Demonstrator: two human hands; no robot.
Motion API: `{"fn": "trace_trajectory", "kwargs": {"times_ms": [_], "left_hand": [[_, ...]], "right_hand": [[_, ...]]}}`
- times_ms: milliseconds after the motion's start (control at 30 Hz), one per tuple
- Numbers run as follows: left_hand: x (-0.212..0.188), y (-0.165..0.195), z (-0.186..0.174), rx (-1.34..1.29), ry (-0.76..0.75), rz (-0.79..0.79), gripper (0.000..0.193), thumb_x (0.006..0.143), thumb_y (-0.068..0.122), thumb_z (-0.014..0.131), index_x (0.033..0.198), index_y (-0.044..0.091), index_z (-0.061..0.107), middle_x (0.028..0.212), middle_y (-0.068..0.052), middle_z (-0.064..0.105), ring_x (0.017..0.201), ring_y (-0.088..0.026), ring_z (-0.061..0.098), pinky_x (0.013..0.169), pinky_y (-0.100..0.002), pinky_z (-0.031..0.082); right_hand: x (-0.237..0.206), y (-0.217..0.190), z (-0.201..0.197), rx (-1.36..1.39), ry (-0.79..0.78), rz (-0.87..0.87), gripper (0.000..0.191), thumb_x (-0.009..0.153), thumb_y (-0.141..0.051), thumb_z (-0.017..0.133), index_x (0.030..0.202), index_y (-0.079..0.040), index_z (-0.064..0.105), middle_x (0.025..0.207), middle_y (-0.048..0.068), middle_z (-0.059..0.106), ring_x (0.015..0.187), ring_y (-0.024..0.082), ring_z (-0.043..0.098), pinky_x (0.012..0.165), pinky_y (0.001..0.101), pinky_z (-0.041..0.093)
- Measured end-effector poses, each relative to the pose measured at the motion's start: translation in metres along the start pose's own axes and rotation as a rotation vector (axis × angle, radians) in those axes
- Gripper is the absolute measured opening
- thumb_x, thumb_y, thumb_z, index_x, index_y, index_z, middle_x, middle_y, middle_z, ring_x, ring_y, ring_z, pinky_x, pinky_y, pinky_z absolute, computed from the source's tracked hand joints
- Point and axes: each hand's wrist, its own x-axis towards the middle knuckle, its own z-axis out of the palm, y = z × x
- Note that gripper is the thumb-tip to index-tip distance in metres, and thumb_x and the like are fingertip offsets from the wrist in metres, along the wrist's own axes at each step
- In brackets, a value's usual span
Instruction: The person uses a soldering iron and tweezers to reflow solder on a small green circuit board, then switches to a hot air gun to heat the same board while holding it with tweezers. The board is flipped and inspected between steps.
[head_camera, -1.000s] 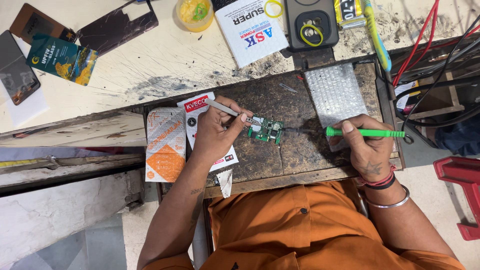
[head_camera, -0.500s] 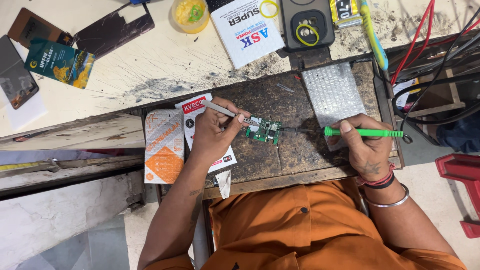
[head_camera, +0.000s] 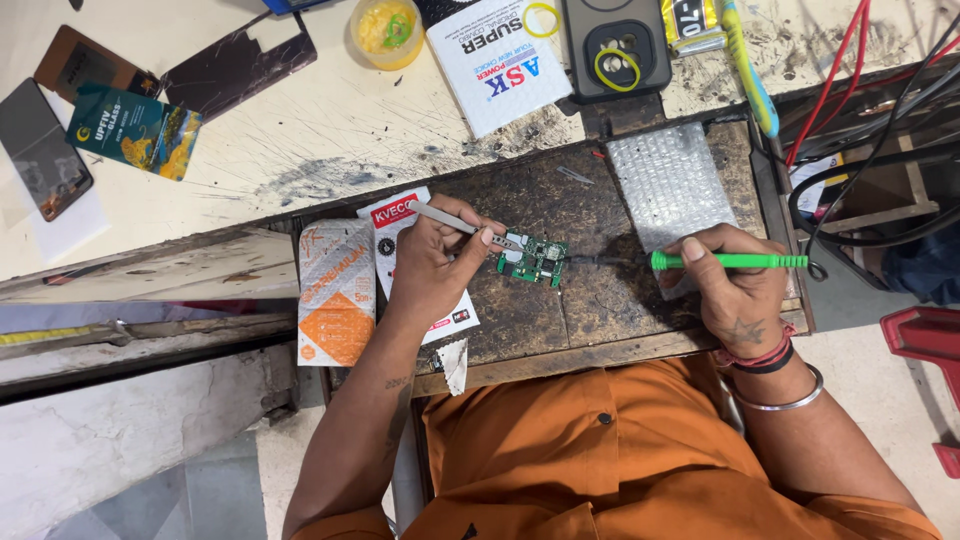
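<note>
Head view: the left hand (head_camera: 435, 265) pinches metal tweezers (head_camera: 462, 226) whose tips touch a small green circuit board (head_camera: 534, 259) at the dark work mat's (head_camera: 520, 330) centre. At three o'clock of the board, the right hand (head_camera: 735, 290) grips a green-handled soldering iron (head_camera: 728, 261), tip just beside the board.

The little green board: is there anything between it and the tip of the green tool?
Nothing visible. The green tool in the right hand points its dark tip along the bare dark work mat toward the green board. The left hand presses tweezers on the board's other side.
</note>
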Motion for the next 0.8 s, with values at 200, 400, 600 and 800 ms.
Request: {"fn": "trace_trajectory", "kwargs": {"times_ms": [200, 400, 600, 800], "left_hand": [[0.0002, -0.0024, -0.0006, -0.008, 0.003, 0.017, 0.015, 0.103, 0.001, 0.061, 0.109, 0.003, 0.048, 0.106, -0.018, 0.075, 0.100, -0.017, 0.075, 0.086, -0.030, 0.066], [0.0011, -0.0002, 0.0004, 0.002, 0.002, 0.010, 0.015, 0.103, 0.002, 0.061, 0.109, 0.003, 0.047, 0.106, -0.018, 0.075, 0.098, -0.017, 0.076, 0.085, -0.030, 0.066], [-0.0005, 0.0008, 0.0000, 0.013, 0.001, -0.005, 0.015, 0.104, 0.003, 0.062, 0.108, 0.004, 0.047, 0.105, -0.017, 0.076, 0.097, -0.017, 0.077, 0.084, -0.029, 0.066], [0.0003, -0.0019, 0.0004, 0.010, -0.002, 0.002, 0.015, 0.103, 0.002, 0.061, 0.108, 0.004, 0.047, 0.107, -0.018, 0.075, 0.100, -0.016, 0.076, 0.086, -0.029, 0.066]], "right_hand": [[-0.0001, 0.0019, 0.0004, 0.041, 0.017, 0.015, 0.019, 0.107, -0.008, 0.061, 0.095, 0.005, 0.069, 0.083, 0.013, 0.073, 0.069, 0.016, 0.070, 0.066, 0.0275, 0.056], [-0.0001, 0.0027, 0.0012, 0.114, 0.021, 0.034, 0.018, 0.106, -0.007, 0.061, 0.095, 0.005, 0.069, 0.084, 0.014, 0.072, 0.069, 0.017, 0.069, 0.065, 0.0279, 0.056], [0.0000, 0.0032, 0.0000, 0.076, -0.006, 0.006, 0.019, 0.106, -0.007, 0.061, 0.094, 0.005, 0.070, 0.083, 0.015, 0.073, 0.069, 0.017, 0.070, 0.065, 0.0284, 0.056], [-0.0008, 0.0039, 0.0011, 0.099, 0.020, 0.016, 0.019, 0.107, -0.008, 0.061, 0.095, 0.005, 0.068, 0.085, 0.014, 0.073, 0.070, 0.017, 0.070, 0.066, 0.0282, 0.057]]}}
